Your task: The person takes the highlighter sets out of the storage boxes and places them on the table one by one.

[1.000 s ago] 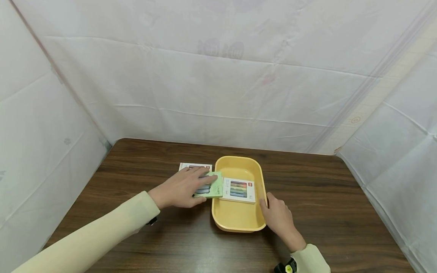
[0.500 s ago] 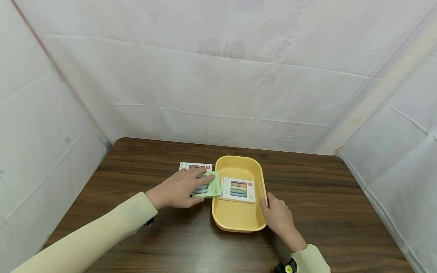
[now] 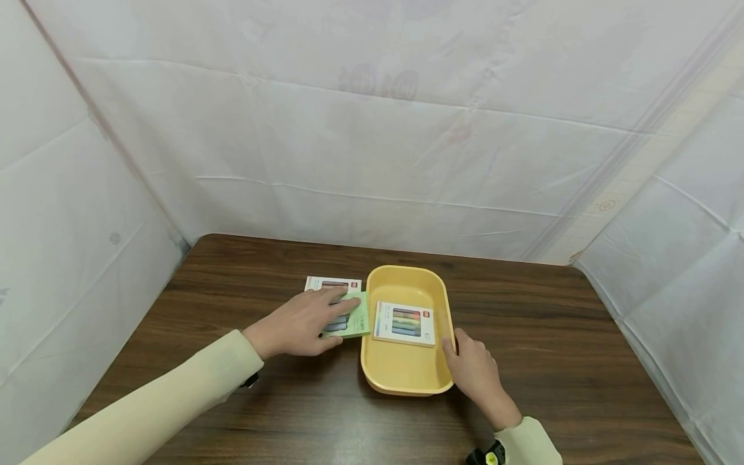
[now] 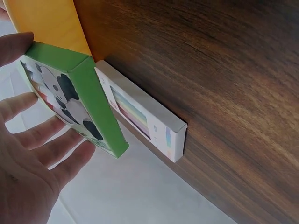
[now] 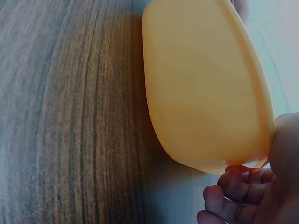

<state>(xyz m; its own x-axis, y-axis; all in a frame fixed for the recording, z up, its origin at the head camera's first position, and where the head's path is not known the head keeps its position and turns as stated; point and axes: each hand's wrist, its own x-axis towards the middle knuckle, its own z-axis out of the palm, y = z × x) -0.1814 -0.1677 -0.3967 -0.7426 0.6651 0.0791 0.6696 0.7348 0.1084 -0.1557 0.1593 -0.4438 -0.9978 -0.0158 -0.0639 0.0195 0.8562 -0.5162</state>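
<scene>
My left hand [image 3: 299,324] holds a flat green box [image 3: 361,318] just by the left rim of a yellow plastic tray [image 3: 407,374]. In the left wrist view, the green box [image 4: 70,100] has a panda picture on its face, with my thumb on one edge and my fingers against that face. It is tilted and raised above the table. Partly behind it, a white box [image 4: 140,112] with a coloured panel lies on the table. Inside the tray lies a similar white box [image 3: 405,323] with coloured stripes. My right hand [image 3: 475,374] grips the tray's right rim.
The dark wooden table [image 3: 540,336] extends on both sides of the tray. White cloth walls [image 3: 372,161] stand behind the table and along both sides.
My left hand has drawn slightly left with the green box, whose right edge has moved away from the white box in the tray. My right hand and the tray stay put.
</scene>
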